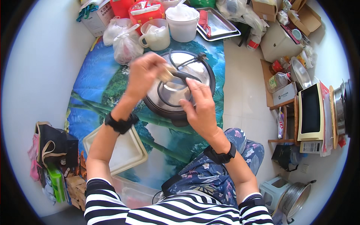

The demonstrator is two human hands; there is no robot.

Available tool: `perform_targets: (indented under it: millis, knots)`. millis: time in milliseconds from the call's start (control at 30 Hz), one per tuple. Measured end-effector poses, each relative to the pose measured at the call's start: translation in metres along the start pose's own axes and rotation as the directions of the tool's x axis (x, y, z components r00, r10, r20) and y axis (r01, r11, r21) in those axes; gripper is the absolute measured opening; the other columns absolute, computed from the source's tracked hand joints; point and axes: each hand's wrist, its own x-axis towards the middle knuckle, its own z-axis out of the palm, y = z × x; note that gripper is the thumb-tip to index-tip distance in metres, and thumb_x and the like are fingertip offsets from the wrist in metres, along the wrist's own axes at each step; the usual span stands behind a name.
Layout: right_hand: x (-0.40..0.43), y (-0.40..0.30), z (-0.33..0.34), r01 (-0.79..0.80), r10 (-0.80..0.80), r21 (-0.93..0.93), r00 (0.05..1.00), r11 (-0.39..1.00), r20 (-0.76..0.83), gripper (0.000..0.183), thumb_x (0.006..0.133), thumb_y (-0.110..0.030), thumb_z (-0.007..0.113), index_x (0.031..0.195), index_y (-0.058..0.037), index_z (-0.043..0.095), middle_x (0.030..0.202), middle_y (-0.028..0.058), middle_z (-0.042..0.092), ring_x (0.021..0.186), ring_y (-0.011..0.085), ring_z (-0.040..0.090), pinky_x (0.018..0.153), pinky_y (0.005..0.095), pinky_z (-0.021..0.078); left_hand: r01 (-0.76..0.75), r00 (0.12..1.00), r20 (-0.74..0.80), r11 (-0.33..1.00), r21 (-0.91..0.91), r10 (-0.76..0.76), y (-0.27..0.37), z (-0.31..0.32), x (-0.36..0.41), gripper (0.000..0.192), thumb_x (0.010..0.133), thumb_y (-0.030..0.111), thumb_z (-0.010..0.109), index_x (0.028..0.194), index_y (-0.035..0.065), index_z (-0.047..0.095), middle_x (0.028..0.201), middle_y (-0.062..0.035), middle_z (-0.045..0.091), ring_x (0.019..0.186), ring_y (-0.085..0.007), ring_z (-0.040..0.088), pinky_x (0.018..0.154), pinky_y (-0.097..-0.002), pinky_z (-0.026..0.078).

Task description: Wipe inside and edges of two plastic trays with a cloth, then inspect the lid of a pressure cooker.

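Before me sits a round electric pan with a dark rim and a shiny metal lid. A black power cord lies looped over the lid, its plug at the far right side. My left hand, blurred by motion, pinches a small tan object above the lid. A thick black piece of the cord or its connector reaches from beside that object toward my right hand. The right thumb and fingers are spread over the lid, close to the cord; whether they grip it is unclear.
A picture-printed cloth lies under the pan. Beyond it stand a white bucket, a plastic jug, tied bags and metal trays. A cream tray is near my left forearm; a microwave stands at right.
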Motion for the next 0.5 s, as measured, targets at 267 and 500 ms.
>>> perform_targets:
  millis: [267,500]
  knots:
    - [-0.004,0.017,0.027,0.137,-0.013,-0.374,0.949,0.917,0.316,0.066,0.081,-0.045,0.072,0.134,-0.0067,0.06,0.158,0.0218,0.03,0.146,0.0448,0.023,0.115,0.0651,0.0152,0.157,0.983,-0.164,0.835,0.528,-0.081,-0.11,-0.046,0.082,0.02,0.073,0.007,0.078,0.092,0.001,0.072,0.077,-0.0066,0.073,0.07,-0.0121,0.068,0.065,-0.0289,0.054]
    - [-0.004,0.018,0.025,0.112,-0.007,-0.353,0.958,0.929,0.287,0.069,0.081,-0.046,0.071,0.133,-0.0029,0.059,0.158,0.0191,0.031,0.145,0.0429,0.024,0.113,0.066,0.0184,0.127,0.952,0.227,0.942,0.311,-0.204,-0.108,0.003,0.115,0.014,0.078,-0.005,0.071,0.092,-0.0028,0.072,0.079,-0.0077,0.071,0.07,-0.011,0.065,0.064,-0.0272,0.051]
